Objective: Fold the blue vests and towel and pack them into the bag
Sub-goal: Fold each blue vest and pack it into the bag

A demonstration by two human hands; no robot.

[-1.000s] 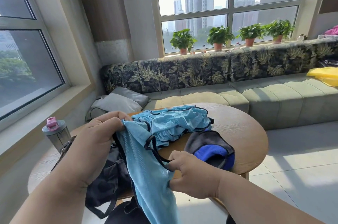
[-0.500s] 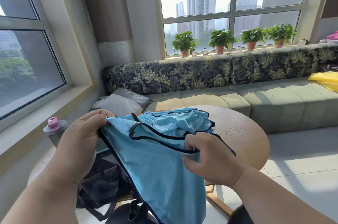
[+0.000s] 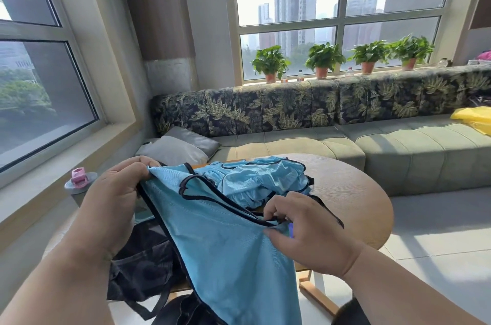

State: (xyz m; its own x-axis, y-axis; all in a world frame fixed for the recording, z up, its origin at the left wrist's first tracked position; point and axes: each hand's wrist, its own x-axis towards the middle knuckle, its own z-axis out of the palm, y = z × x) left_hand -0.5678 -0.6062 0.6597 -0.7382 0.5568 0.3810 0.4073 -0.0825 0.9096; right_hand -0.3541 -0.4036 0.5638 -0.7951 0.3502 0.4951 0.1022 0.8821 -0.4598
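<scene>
Light-blue mesh vest with black trim (image 3: 225, 245) hangs spread above the round wooden tabletop (image 3: 353, 192). Left hand (image 3: 111, 208) grip pinches its corner at 10 o'clock; right hand (image 3: 305, 231) grip pinches the trim at 3 o'clock. Crumpled blue vests (image 3: 255, 178) lie at 12 o'clock; black fabric bag (image 3: 143, 266) sits at 8 o'clock.

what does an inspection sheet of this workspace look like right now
surface: round wooden table, partly covered
job's things: light blue black-trimmed vest held up; more crumpled blue vests on the table; black fabric bag at the table's near edge; towel not seen
clutter: grey bottle with pink lid
grippers: left hand and right hand pinch the vest
cables: nothing seen
surroundings: green leaf-print sofa, potted plants, windows
</scene>
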